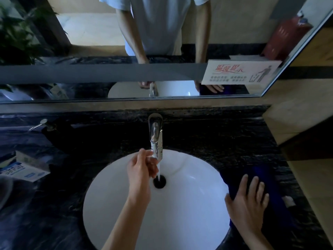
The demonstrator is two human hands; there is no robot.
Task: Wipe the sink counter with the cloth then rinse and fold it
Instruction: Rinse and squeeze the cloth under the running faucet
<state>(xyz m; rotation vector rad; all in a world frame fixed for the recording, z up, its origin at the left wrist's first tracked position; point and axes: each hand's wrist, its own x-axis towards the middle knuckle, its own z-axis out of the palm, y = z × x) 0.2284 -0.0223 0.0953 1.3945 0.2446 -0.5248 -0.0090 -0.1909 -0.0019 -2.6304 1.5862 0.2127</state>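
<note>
Water runs from the faucet [156, 136] into the white sink [189, 204] and goes down the drain [159, 181], so I judge that the rinsing step is now starting and the wiping of the dark counter [225, 141] is finished or nearly so. The left hand [142, 166] is held under the spout, fingers loosely bent and holding nothing, beside the stream. The right hand [249, 197] lies flat with fingers spread on the blue cloth [264, 179], pressing it and not gripping it. The cloth rests on the counter at the right rim of the sink, still outside the basin. Next, the right hand should probably close on the cloth and bring it under the water, where both hands can squeeze it.
</note>
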